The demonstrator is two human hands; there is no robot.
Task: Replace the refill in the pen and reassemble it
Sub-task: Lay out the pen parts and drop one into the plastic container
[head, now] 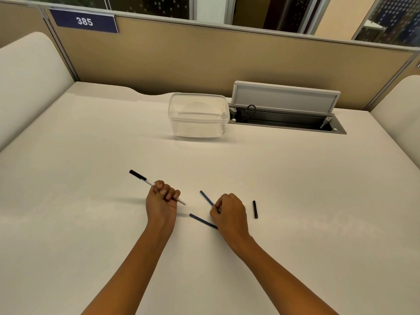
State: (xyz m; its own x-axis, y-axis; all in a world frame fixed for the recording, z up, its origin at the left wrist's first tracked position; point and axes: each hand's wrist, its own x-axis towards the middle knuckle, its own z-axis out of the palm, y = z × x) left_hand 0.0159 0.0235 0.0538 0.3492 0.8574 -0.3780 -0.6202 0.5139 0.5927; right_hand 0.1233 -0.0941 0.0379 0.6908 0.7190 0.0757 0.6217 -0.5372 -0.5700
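Observation:
My left hand is closed around a white pen barrel whose black cap end points up and to the left. My right hand pinches a thin dark blue refill that slants up to the left, just above the table. A second dark blue refill lies flat on the white table, its right end hidden under my right hand. To the right of that hand a small black pen piece lies by itself.
A clear plastic container stands at the back middle of the table. Beside it on the right is an open cable hatch with its grey lid raised. A beige partition runs along the far edge, with padded panels at both sides.

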